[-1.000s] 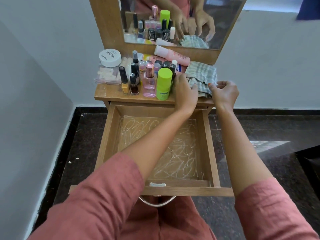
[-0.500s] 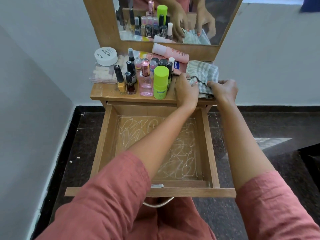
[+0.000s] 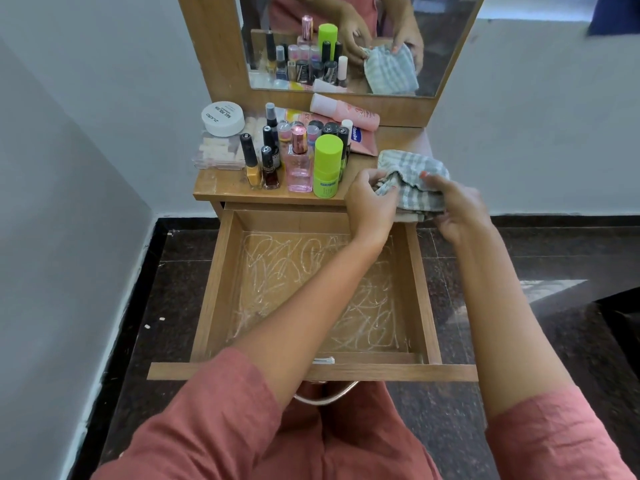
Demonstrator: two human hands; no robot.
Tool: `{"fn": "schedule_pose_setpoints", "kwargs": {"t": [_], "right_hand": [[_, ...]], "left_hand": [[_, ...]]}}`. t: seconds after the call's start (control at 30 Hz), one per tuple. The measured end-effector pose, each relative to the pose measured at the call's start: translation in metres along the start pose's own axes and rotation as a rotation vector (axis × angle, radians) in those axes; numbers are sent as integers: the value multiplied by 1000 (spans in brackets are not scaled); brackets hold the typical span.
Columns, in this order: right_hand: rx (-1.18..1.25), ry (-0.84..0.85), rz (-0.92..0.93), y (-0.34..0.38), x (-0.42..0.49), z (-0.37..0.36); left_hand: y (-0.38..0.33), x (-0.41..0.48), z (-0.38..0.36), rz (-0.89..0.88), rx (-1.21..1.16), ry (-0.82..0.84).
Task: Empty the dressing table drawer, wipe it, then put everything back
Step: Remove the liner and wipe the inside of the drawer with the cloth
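Observation:
The wooden drawer (image 3: 214, 292) is pulled out and holds nothing; white scribbles cover its bottom. A grey checked cloth (image 3: 412, 171) is bunched at the right front edge of the dressing table top (image 3: 221, 187). My left hand (image 3: 372, 206) grips the cloth's left side and my right hand (image 3: 457, 206) grips its right side, lifting it just off the top. Standing on the left of the top are a green bottle (image 3: 327, 164), a pink perfume bottle (image 3: 298, 161), nail polish bottles (image 3: 263, 161), a pink tube (image 3: 346, 112) and a white jar (image 3: 222, 117).
A mirror (image 3: 363, 43) stands at the back of the table and reflects the hands and cloth. Grey walls close in on the left and behind. The floor is dark stone. A metal handle (image 3: 325, 396) hangs under the drawer front.
Both hands have gathered the cloth and drawn it toward me, off the table top to its front edge. The cosmetics have not moved.

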State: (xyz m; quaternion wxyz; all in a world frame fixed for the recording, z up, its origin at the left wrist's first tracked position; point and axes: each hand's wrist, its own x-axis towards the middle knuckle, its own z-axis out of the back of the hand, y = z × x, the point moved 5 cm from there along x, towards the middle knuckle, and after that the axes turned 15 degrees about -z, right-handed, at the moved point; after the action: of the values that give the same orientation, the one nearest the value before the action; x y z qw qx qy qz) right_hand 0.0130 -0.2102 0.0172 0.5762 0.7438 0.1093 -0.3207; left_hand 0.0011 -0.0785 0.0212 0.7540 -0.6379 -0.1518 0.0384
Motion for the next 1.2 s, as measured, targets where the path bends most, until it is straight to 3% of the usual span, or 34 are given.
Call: {"fn": "schedule_pose_setpoints", "kwargs": {"t": [0.33,0.53,0.67,1.03,1.2], "right_hand": [[11,285,-196,-70,-54,-4],[-92,264,-329,-138,-69,-16],[-185,303,-363,-157,-71,-31],[-1070,-1,-20,-151,-25,-50],[-1313,-105,240,-144,-19,-49]], "left_hand": [[16,-81,59,109,-156,173],[68,-106,90,480,-55,286],[82,-99,107,561,33,396],[106,-67,128,358,521,568],[86,-47,150,88,713,318]]}}
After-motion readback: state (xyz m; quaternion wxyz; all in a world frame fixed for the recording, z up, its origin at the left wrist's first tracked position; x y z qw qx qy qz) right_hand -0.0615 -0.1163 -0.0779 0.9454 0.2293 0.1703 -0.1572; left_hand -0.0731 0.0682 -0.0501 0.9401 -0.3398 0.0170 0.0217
